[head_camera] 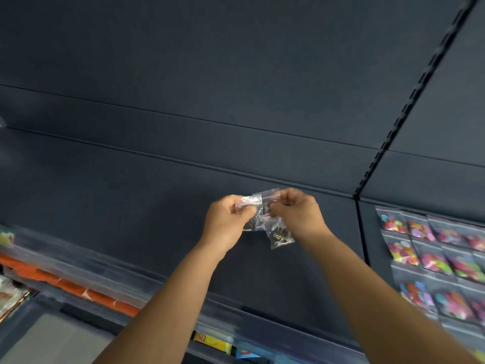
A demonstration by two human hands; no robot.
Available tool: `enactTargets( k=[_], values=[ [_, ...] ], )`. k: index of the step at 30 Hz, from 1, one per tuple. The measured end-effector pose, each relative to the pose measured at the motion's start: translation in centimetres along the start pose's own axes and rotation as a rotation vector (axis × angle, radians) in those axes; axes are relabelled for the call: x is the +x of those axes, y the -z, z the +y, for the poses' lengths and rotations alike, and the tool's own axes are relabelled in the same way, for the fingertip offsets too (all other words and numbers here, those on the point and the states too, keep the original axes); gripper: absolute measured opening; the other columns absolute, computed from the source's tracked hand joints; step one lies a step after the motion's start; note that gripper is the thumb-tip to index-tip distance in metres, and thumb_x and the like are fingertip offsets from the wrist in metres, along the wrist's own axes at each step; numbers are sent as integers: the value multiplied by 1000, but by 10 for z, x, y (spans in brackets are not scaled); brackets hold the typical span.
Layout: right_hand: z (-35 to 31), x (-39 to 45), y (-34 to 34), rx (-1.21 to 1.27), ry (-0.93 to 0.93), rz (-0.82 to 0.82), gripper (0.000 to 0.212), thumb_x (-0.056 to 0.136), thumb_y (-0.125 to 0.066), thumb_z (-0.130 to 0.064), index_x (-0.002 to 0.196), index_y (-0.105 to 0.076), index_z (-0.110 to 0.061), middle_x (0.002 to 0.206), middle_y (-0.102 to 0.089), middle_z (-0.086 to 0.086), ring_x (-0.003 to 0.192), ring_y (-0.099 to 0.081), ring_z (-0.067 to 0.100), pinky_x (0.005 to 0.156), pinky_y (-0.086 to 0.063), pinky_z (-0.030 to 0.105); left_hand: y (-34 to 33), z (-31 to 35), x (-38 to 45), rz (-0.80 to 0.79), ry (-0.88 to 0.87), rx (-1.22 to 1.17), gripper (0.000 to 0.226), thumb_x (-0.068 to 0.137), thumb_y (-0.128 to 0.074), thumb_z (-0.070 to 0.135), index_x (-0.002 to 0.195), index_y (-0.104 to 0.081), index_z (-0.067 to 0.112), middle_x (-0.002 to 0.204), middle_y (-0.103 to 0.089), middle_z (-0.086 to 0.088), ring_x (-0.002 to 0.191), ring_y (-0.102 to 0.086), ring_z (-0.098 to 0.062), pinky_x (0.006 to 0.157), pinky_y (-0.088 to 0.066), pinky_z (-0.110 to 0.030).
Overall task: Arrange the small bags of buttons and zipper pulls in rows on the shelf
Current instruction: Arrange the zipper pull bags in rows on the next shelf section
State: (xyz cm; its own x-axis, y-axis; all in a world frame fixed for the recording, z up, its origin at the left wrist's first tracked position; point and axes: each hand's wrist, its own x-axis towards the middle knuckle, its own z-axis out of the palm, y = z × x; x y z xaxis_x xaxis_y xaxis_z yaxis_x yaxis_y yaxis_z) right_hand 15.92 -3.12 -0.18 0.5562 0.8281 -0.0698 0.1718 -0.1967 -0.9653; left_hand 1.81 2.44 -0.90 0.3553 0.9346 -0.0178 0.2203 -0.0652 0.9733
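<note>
Both my hands are raised over the dark shelf (131, 206), close together. My left hand (225, 222) pinches the top of a small clear bag (250, 206) with dark pieces inside. My right hand (296, 211) pinches a second clear bag (279, 233) that hangs down and holds small brass-coloured metal pieces. The two bags overlap between my hands. On the shelf section to the right, several clear bags of coloured buttons (433, 258) lie in rows.
A slotted black upright (409, 106) divides the shelf sections. A clear plastic front rail (105, 279) runs along the shelf's front edge, with orange labels (78, 287) below it. Packaged goods (10, 298) sit at the lower left.
</note>
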Motion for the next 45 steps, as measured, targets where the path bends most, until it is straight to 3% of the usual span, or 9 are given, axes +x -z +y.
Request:
enactTargets(
  k=[3,7,15,19,25,29,34,38,45],
  values=[
    [-4,-13,16,144,24,-4,11,83,-64,-2,79,-68,-12,69,-71,0,63,-67,12,63,-56,26,-14,13,0,-80,-36,-27,16,83,-66,12,95,-69,23,88,-72,5,80,-67,-9,68,-51,-18],
    [-7,-27,38,191,107,76,14,86,-64,-10,74,-68,-15,70,-69,-6,66,-61,6,63,-49,11,-34,30,-2,-112,-169,6,13,83,-64,14,86,-72,24,76,-70,10,69,-62,-2,65,-49,-19],
    [0,-61,99,208,171,271,23,88,-63,-14,66,-68,-21,58,-65,-12,53,-55,-2,55,-43,8,-90,67,-26,-298,-255,-45,16,82,-64,20,74,-71,31,74,-72,13,71,-66,-4,62,-51,-19],
    [12,-85,140,287,127,364,26,88,-63,-14,65,-71,-21,57,-65,-7,52,-56,4,55,-51,17,-130,80,-49,-404,-223,-81,17,83,-65,19,70,-69,29,74,-73,8,66,-64,-4,58,-49,-17],
    [39,-139,220,215,33,341,11,81,-71,-14,74,-71,-22,68,-67,-2,64,-59,12,63,-52,22,-207,99,-102,-499,-207,-86,6,79,-68,17,75,-71,19,80,-73,-5,71,-64,-12,68,-53,-30],
    [54,-185,281,211,26,457,8,80,-71,-12,75,-70,-17,68,-69,-3,64,-61,10,63,-51,21,-263,111,-152,-561,-229,-67,4,80,-69,21,76,-71,20,72,-72,1,71,-67,-16,69,-53,-32],
    [69,-246,354,195,2,604,9,82,-70,-17,74,-71,-13,65,-68,-1,57,-57,10,53,-45,20,-331,131,-220,-700,-289,-78,10,82,-68,25,73,-68,26,66,-70,15,61,-63,4,52,-47,-12],
    [82,-295,413,192,-3,784,14,81,-71,-20,71,-70,-10,65,-65,4,62,-56,15,64,-48,30,-380,141,-273,-854,-234,-78,9,85,-66,25,87,-68,16,79,-72,1,69,-66,-11,63,-54,-26],
    [110,-367,494,218,-29,959,19,82,-68,-20,63,-68,-19,63,-60,5,65,-50,20,66,-45,38,-456,151,-354,-1015,-258,-30,4,85,-66,12,81,-68,12,68,-66,-6,58,-56,-13,56,-49,-21]
  ],
)
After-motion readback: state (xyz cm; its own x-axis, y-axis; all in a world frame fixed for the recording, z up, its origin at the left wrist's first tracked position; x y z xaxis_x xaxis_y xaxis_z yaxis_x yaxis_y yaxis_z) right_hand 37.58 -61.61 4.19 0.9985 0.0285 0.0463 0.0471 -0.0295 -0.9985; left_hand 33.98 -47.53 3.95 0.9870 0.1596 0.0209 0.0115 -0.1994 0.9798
